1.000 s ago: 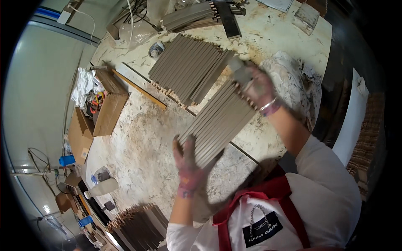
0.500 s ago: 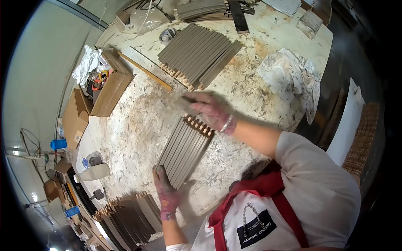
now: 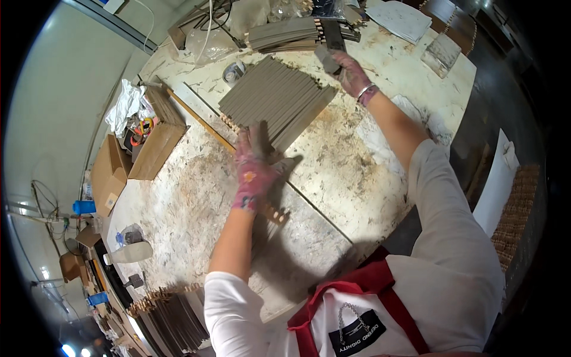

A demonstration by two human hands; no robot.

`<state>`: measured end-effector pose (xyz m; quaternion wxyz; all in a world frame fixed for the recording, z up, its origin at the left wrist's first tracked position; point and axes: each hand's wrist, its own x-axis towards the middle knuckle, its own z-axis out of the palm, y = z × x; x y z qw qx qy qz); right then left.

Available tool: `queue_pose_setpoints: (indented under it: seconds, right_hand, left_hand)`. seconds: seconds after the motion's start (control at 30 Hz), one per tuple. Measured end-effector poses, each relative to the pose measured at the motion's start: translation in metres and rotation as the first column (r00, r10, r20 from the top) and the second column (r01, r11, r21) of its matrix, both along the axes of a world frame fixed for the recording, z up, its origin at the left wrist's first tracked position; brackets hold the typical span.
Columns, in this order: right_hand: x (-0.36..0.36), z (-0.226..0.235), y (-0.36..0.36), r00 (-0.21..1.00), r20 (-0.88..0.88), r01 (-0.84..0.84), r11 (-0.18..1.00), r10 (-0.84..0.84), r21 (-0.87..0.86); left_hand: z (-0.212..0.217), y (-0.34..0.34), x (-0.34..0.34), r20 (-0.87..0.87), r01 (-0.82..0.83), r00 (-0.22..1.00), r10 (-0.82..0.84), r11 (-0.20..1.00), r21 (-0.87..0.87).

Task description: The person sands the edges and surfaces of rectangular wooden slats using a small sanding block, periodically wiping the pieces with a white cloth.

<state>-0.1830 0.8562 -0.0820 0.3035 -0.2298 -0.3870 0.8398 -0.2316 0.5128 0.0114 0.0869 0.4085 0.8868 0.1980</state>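
From the head view we see our left hand [image 3: 253, 169], in a patterned glove, pressed flat and open at the middle of the frame, fingers touching the lower edge of the grey slat panel [image 3: 275, 101], likely to steady it on the worktable [image 3: 333, 172]. A second slat bundle [image 3: 270, 223] lies partly hidden under that forearm. Our right hand [image 3: 345, 66], at upper centre, is closed around a small grey block [image 3: 327, 58] just above the panel's far corner. Cardboard boxes [image 3: 148, 140] sit at left.
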Motion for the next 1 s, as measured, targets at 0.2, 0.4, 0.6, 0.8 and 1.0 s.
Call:
queue_pose_setpoints:
  seconds: [0.2, 0.4, 0.6, 0.8, 1.0]
  right_hand:
    - [-0.03, -0.018, 0.013, 0.974, -0.069, -0.222, 0.972, 0.216, -0.078]
    - [-0.039, -0.045, 0.026, 0.951, -0.203, -0.267, 0.953, 0.235, -0.146]
    - [-0.007, -0.05, 0.0, 0.902, -0.284, -0.396, 0.887, 0.326, -0.238]
    - [0.043, -0.034, 0.012, 1.0, 0.016, -0.016, 0.87, 0.009, 0.494]
    - [0.018, 0.01, -0.024, 0.97, -0.234, 0.041, 0.994, -0.064, -0.101]
  left_hand:
    - [-0.04, 0.02, -0.022, -0.024, -0.015, 1.0, 0.019, 0.984, 0.178]
    - [-0.033, 0.042, -0.022, 0.047, -0.147, 0.988, 0.146, 0.989, 0.033]
    - [-0.068, 0.011, -0.052, -0.043, 0.057, 0.998, -0.05, 0.982, 0.181]
    - [-0.059, 0.021, -0.051, 0.204, 0.111, 0.966, -0.161, 0.965, 0.239]
    - [-0.014, -0.038, -0.056, 0.257, -0.012, 0.965, -0.053, 0.969, 0.248]
